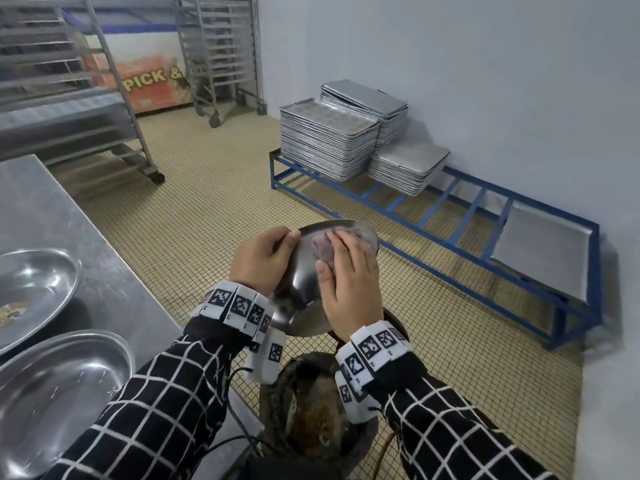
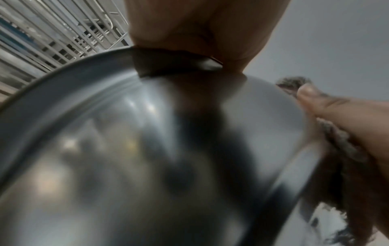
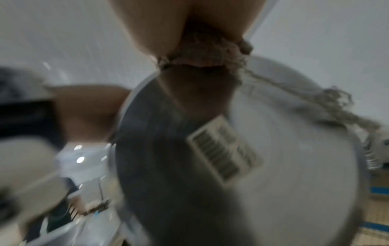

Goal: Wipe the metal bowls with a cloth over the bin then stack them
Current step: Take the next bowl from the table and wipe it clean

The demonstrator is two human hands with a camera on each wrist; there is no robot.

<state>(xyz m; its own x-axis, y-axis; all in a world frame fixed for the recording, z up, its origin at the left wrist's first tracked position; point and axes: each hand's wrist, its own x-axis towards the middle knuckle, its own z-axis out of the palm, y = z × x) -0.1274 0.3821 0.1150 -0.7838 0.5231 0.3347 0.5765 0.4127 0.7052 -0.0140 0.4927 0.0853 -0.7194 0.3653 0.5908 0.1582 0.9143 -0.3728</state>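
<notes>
Tiled floor and stacked baking trays frame your head view: your left hand grips the rim of the metal bowl, tilting it over the bin, presumably so crumbs drop in; your right hand presses the cloth flat inside. Two more bowls wait on the steel table. Left wrist view shows the bowl's blurred outer wall. Right wrist view alone reveals a barcode sticker.

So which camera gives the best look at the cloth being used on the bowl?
The right wrist view: the cloth sits close and bunched under the right hand against the bowl, though blurred. The head view shows only a pinkish patch beyond the fingers. The left wrist view catches its frayed edge.
</notes>
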